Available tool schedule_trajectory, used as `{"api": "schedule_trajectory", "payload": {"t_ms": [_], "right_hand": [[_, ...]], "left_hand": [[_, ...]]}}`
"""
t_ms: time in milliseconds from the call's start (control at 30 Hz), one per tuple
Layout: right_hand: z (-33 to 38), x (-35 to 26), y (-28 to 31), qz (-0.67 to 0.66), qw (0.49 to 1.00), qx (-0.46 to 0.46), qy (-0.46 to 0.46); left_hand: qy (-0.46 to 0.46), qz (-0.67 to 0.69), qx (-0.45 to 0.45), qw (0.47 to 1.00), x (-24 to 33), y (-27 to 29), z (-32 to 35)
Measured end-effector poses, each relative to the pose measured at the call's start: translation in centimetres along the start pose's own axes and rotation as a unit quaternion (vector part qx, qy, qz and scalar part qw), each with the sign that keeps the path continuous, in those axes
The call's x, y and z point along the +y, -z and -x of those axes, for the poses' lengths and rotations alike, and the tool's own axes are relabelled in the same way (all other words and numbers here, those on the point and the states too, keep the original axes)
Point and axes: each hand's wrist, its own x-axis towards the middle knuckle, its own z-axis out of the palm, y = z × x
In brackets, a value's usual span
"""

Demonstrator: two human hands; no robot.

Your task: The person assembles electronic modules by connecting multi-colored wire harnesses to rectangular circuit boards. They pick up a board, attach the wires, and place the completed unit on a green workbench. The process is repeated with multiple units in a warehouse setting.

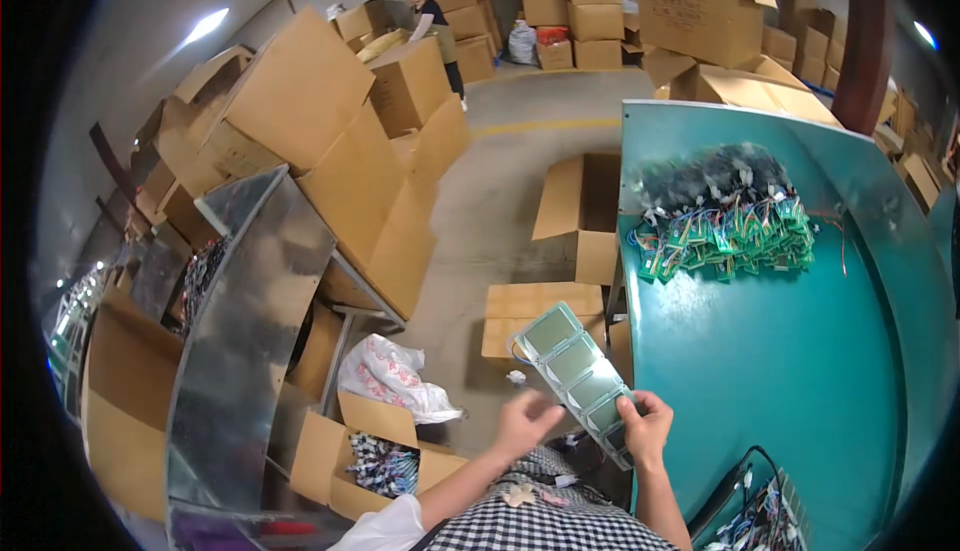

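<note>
A long panel of several grey-green display screens [580,371] joined in a row is held tilted over my lap. My right hand [648,426] grips its lower right end, thumb on the front face. Beside the panel's lower left edge is my left hand [525,424], thumb apart from the fingers, with nothing visible in it. A thin wire with a white connector [516,378] hangs by the panel's left end. On the green table [760,351] to my right lies a heap of green circuit boards with wires [735,231].
More wired parts [760,516] lie at the table's near edge. An open carton of wired connectors [385,463] stands at lower left, near a white plastic bag [395,379]. A metal bench [240,351] runs along the left. Cartons [545,316] stand ahead; a person [432,26] is far off.
</note>
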Motion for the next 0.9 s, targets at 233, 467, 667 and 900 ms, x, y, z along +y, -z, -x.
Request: {"api": "schedule_trajectory", "payload": {"t_ms": [233,467,667,900], "right_hand": [[1.6,-1.7,-0.4,-0.022,0.996,-0.089,0.004],[1.2,-2.0,-0.5,-0.025,0.991,-0.132,-0.002],[0.9,-1.6,-0.3,0.038,0.988,-0.152,0.019],[1.3,-1.0,0.4,0.029,0.986,-0.164,-0.021]], "left_hand": [[-0.165,0.016,0.044,0.985,-0.7,1.7,0.8],[-0.014,0.222,-0.211,0.952,1.0,2.1,1.0],[0.063,0.209,-0.221,0.951,0.2,0.9,0.8],[0.14,0.26,-0.253,0.921,-1.0,-0.6,0.8]]}}
